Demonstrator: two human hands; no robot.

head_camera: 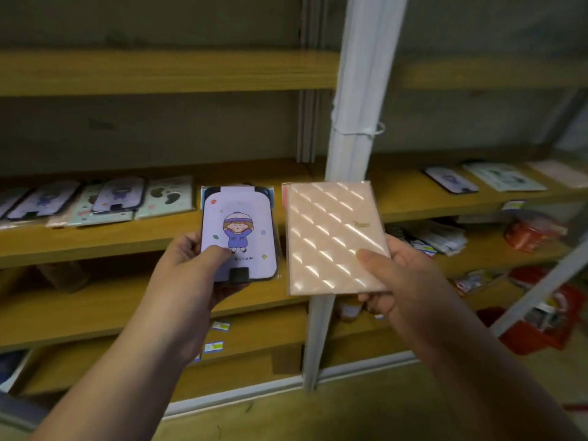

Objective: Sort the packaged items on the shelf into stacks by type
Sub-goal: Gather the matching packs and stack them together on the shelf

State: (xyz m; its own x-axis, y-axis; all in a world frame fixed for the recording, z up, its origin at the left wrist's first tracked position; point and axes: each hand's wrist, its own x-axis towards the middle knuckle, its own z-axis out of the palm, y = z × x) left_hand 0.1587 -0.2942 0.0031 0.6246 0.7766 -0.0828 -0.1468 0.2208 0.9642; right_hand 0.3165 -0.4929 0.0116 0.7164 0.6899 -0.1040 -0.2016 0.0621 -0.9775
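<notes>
My left hand (194, 268) grips a lilac packaged item (240, 230) with a cartoon child in a purple coat, thumb on its front. My right hand (401, 281) grips a pink quilted packaged item (331, 237) by its lower right corner, thumb on top. Both are held upright side by side in front of the wooden shelf (133, 240). On that shelf at the left lie several packaged items: lilac ones (119, 194) and pale green ones (167, 198), partly overlapping. On the right part of the shelf lie another lilac item (451, 179), a white-green one (504, 176) and a pink one (563, 173).
A white upright post (353, 138) stands between the two shelf bays. Lower shelves on the right hold plastic-wrapped packets (436, 238) and red packages (531, 230). A red basket (541, 323) sits low at the right. Price tags (219, 326) hang on the lower shelf edges.
</notes>
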